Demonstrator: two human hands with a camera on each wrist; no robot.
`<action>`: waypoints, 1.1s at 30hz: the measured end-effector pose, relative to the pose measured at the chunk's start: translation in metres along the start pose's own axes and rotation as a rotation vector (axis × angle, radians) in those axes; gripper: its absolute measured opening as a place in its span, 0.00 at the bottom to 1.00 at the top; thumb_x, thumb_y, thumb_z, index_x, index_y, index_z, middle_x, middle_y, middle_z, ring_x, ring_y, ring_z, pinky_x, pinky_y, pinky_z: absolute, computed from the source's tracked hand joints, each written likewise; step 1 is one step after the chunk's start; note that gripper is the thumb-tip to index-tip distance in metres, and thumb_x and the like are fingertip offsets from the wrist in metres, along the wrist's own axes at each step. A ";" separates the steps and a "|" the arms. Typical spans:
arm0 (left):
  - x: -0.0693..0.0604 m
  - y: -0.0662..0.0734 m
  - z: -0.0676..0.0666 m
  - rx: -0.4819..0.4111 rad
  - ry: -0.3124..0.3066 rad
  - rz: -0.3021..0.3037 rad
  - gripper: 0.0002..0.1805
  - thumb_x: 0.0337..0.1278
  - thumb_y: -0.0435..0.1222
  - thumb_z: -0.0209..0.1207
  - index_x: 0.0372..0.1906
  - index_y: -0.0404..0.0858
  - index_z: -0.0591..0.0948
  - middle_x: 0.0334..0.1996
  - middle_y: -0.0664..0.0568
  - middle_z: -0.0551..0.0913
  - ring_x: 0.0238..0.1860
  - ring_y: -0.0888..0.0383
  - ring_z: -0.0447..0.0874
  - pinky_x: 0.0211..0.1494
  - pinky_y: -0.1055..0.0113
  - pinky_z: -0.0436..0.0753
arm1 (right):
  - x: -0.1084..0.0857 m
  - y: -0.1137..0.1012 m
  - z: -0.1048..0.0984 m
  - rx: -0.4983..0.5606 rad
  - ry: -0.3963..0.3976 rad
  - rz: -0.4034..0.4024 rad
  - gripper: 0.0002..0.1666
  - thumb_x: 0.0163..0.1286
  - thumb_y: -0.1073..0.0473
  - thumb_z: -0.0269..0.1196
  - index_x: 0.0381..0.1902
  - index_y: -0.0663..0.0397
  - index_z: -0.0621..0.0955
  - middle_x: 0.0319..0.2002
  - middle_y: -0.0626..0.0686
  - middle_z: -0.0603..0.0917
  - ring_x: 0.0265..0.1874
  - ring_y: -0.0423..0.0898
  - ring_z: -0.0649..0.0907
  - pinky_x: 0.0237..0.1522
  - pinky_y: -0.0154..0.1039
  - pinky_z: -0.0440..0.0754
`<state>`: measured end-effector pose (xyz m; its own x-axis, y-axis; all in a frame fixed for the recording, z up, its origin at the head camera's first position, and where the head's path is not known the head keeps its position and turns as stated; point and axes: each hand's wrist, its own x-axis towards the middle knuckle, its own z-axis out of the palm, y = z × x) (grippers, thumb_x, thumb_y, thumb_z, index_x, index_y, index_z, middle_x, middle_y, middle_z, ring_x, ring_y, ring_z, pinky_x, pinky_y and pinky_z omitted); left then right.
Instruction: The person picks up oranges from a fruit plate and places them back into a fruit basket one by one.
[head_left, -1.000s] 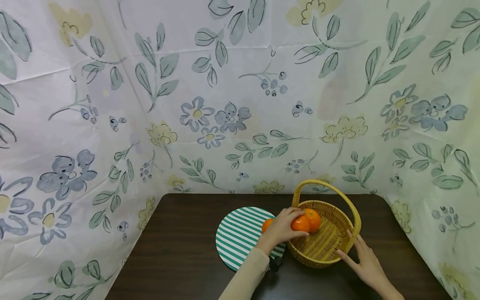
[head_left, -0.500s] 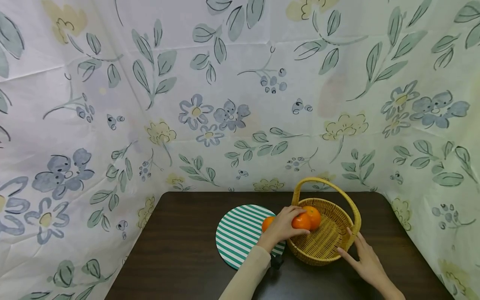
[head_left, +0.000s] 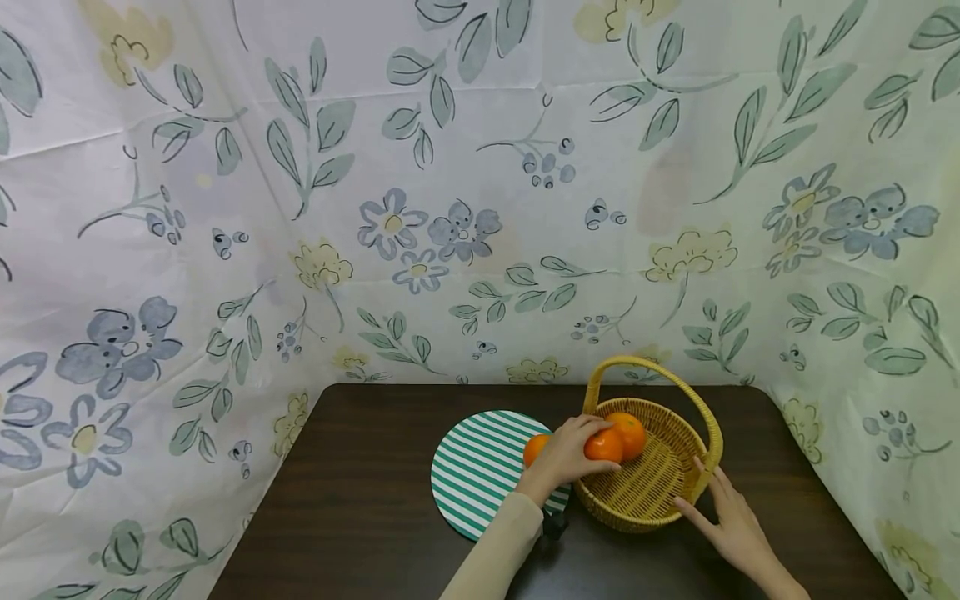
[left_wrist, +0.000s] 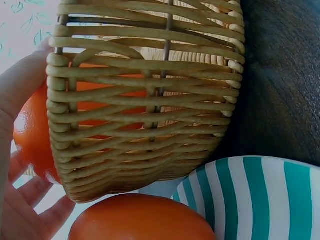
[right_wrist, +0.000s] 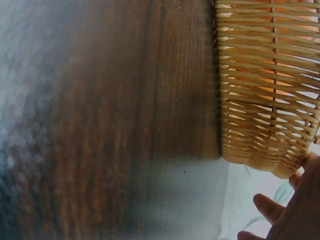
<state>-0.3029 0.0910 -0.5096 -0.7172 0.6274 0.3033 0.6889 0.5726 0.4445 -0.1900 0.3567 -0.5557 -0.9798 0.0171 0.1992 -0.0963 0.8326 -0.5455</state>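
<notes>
In the head view my left hand (head_left: 561,454) curls its fingers and thumb around an orange (head_left: 603,445) at the left inner side of the wicker basket (head_left: 626,522). Another orange (head_left: 630,433) lies in the basket just behind it. A third orange (head_left: 536,448) sits on the striped round mat (head_left: 472,467), partly hidden by that hand. My right hand (head_left: 731,525) touches the basket's right rim near the handle's foot, its fingers spread. Through the weave in the left wrist view, orange fruit (left_wrist: 110,95) shows inside the basket.
The dark wooden table (head_left: 360,500) extends left of the mat and right of the basket. Floral cloth (head_left: 480,250) hangs behind and at both sides. The basket's handle (head_left: 675,379) arches over it. A small black object (head_left: 553,524) is at the left wrist.
The orange at the back of the basket has shifted very slightly to the right. Both hands hold nearly the same place.
</notes>
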 end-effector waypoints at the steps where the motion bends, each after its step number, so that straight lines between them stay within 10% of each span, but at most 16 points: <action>1: 0.000 0.000 0.001 0.005 0.001 0.001 0.37 0.46 0.65 0.56 0.64 0.58 0.68 0.61 0.61 0.69 0.57 0.61 0.70 0.56 0.64 0.75 | 0.000 0.000 0.000 -0.001 -0.003 0.004 0.45 0.67 0.44 0.56 0.74 0.49 0.49 0.70 0.68 0.48 0.55 0.78 0.62 0.47 0.72 0.59; 33: 0.002 -0.002 0.012 0.175 -0.043 -0.011 0.35 0.47 0.63 0.58 0.63 0.56 0.70 0.59 0.61 0.72 0.60 0.64 0.69 0.71 0.53 0.57 | 0.000 -0.002 -0.001 0.017 -0.010 0.010 0.45 0.67 0.45 0.57 0.74 0.49 0.49 0.70 0.69 0.46 0.56 0.80 0.59 0.47 0.75 0.56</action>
<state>-0.3044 0.0981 -0.5200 -0.7224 0.6401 0.2615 0.6913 0.6606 0.2928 -0.1895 0.3559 -0.5539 -0.9825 0.0201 0.1852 -0.0890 0.8227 -0.5614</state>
